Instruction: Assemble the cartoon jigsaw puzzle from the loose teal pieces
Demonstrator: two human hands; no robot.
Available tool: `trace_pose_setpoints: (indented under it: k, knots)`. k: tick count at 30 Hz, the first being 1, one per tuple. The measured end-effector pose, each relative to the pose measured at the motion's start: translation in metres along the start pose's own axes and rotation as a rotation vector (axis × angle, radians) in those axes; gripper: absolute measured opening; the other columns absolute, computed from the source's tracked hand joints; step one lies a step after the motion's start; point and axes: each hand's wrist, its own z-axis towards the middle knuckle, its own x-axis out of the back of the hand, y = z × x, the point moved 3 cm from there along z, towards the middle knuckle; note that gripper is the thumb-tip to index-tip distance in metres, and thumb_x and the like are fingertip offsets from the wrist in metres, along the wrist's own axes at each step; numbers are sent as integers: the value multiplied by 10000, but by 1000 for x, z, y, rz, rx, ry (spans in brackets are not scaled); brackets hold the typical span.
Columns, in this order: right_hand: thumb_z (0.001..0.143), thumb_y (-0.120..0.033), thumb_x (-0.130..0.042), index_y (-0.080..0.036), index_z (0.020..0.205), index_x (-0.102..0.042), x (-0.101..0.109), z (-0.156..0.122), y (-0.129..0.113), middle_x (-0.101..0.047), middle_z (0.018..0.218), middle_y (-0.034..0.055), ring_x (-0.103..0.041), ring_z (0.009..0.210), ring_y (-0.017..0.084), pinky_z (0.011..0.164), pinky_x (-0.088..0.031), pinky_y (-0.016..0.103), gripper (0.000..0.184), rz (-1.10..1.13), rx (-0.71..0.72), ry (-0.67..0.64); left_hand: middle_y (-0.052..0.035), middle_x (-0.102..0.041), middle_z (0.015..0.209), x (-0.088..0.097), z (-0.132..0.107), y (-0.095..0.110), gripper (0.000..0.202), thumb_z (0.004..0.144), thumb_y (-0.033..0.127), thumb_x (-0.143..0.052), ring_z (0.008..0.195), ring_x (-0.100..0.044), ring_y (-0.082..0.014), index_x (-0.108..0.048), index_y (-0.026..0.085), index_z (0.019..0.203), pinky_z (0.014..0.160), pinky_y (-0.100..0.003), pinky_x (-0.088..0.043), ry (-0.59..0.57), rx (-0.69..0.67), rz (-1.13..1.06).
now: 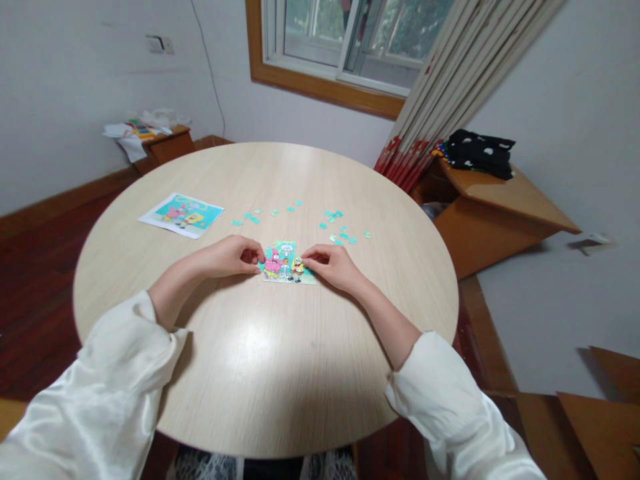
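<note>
A partly joined jigsaw puzzle (286, 265) lies flat on the table, showing a pink starfish, a pale teal figure and a yellow square cartoon character. At its left edge is my left hand (233, 256), thumb and forefinger pinched on a small teal jigsaw piece (261, 266). My right hand (331, 263) is at the opposite edge, its fingertips closed on the puzzle's border beside the yellow character. Whether the right fingers hold a separate piece is hidden.
Loose teal pieces (335, 215) are scattered beyond the puzzle, with more pieces (253, 218) to the left. A printed reference picture (183, 215) lies at the left of the round table (240, 373). A wooden cabinet (505, 213) with black cloth stands at the right.
</note>
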Motion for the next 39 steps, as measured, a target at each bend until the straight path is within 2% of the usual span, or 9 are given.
trace_pose_setpoints:
  k: [3, 11, 14, 19, 23, 27, 33, 39]
  knots:
    - [778, -274, -611, -153, 810, -706, 0, 0, 1, -725, 799, 63, -641, 695, 141, 655, -507, 272, 157, -2, -4, 2, 23, -525, 604, -1, 0, 2, 230, 684, 312, -573, 550, -451, -116, -648, 160, 839, 522, -226, -333, 12, -30, 8]
    - [757, -291, -628, -157, 785, -699, 0, 0, -1, -719, 785, 58, -637, 698, 136, 670, -510, 277, 155, 73, -26, 16, 15, -527, 597, -7, 3, 4, 187, 728, 306, -536, 558, -438, -111, -628, 144, 738, 542, -228, -329, 5, -65, 9]
    - [731, -335, -653, -160, 784, -698, 8, 1, -1, -706, 775, 54, -631, 693, 138, 667, -512, 284, 188, 132, -33, 104, 5, -546, 605, -4, 2, 6, 205, 753, 333, -551, 562, -450, -112, -630, 144, 741, 538, -231, -333, 48, -49, -38]
    - [704, -398, -666, -166, 775, -679, 29, 5, 7, -685, 776, 53, -614, 668, 140, 643, -517, 299, 243, 173, -50, 291, 0, -519, 568, 4, 4, 1, 229, 757, 356, -602, 535, -429, -109, -561, 162, 642, 525, -250, -326, 227, 0, -75]
    - [684, -393, -663, -158, 763, -673, 42, 7, 19, -673, 747, 52, -602, 656, 147, 651, -515, 319, 248, 155, -75, 411, 30, -481, 545, 1, 8, -5, 202, 686, 313, -657, 542, -417, -108, -537, 168, 613, 545, -247, -321, 196, 14, -11]
    - [670, -388, -646, -154, 757, -670, 48, 9, 33, -674, 754, 58, -598, 681, 156, 675, -492, 323, 252, 118, -97, 447, 36, -468, 543, -2, 9, -6, 223, 675, 335, -663, 547, -414, -112, -525, 173, 609, 554, -247, -316, 180, 14, -23]
    - [676, -345, -638, -139, 738, -679, 59, 8, 44, -648, 714, 46, -536, 646, 132, 668, -440, 310, 218, 27, -137, 365, 27, -469, 555, -2, 11, -10, 319, 687, 425, -670, 558, -396, -114, -492, 178, 589, 545, -248, -299, 269, 3, -26]
    - [684, -272, -702, -141, 862, -739, 60, -2, 24, -625, 777, 42, -516, 696, 128, 698, -433, 305, 224, -158, -42, 19, 31, -463, 531, -5, 15, -20, 305, 680, 422, -648, 536, -390, -112, -491, 181, 579, 531, -249, -294, 256, -4, -20]
